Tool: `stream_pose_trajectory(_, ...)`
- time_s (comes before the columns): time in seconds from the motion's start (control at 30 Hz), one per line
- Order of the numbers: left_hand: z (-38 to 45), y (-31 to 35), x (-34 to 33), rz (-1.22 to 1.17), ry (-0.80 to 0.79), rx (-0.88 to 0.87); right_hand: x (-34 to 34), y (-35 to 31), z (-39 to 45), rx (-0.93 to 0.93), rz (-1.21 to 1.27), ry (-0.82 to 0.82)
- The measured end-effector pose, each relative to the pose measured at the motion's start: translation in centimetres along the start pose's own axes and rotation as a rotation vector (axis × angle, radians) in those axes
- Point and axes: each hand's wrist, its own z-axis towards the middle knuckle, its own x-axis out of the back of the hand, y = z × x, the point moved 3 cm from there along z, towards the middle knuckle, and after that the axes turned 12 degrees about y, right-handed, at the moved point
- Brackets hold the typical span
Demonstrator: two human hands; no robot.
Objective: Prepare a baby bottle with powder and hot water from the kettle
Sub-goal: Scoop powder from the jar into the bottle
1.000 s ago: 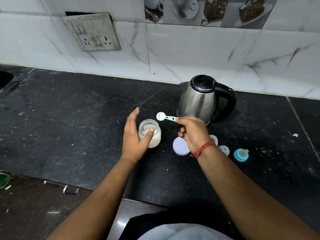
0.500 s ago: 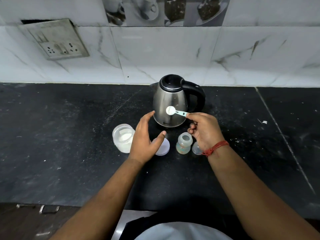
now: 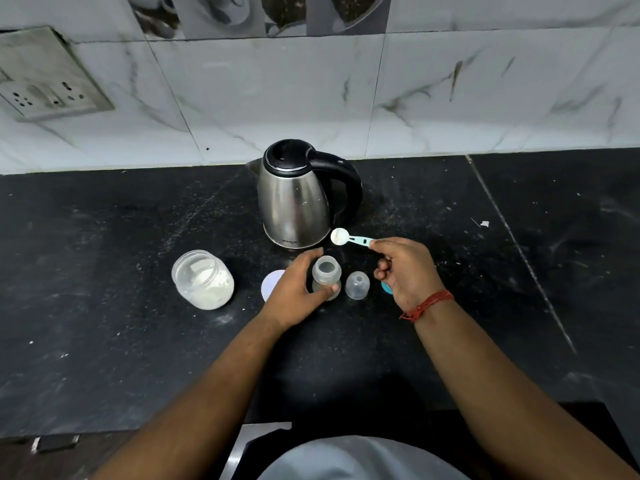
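Observation:
A small clear baby bottle (image 3: 326, 271) stands uncapped on the black counter (image 3: 104, 323), in front of a steel kettle (image 3: 294, 202) with a black lid and handle. My left hand (image 3: 294, 292) curls round the bottle's left side, thumb on its base. My right hand (image 3: 405, 271) pinches the handle of a teal scoop (image 3: 349, 238) whose bowl, full of white powder, hovers up and to the right of the bottle's mouth. An open jar of white powder (image 3: 203, 279) sits to the left.
A clear dome cap (image 3: 357, 285) stands right of the bottle. A white round lid (image 3: 272, 287) lies partly under my left hand. A teal ring (image 3: 387, 288) peeks out beside my right hand. A socket plate (image 3: 45, 81) is on the tiled wall.
My left hand left the powder jar and moved right to grip the bottle. My right hand carried the filled scoop from above the jar toward the bottle.

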Motion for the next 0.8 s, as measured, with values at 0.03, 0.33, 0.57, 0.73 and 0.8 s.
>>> stream_pose_trajectory(0.03,0.0,0.0,-0.1,-0.004,0.001,-0.004,0.1,0.1,0.1,-0.005,-0.005,0.000)
stream_pose_trajectory(0.33,-0.1,0.9,1.8,-0.005,0.169,-0.026,-0.4,0.0,0.0,0.031,-0.016,-0.067)
stream_pose_trajectory(0.57,-0.5,1.3,4.0,0.080,0.237,-0.111,-2.1,-0.6,-1.3,0.254,-0.231,-0.093)
stream_pose_trajectory(0.73,-0.7,1.0,5.1,0.108,0.250,-0.126,-3.5,-0.7,-2.6,0.517,-0.402,-0.056)
stream_pose_trajectory(0.8,-0.7,1.0,5.5,0.110,0.252,-0.119,-4.2,-0.8,-3.3,0.656,-0.480,-0.044)
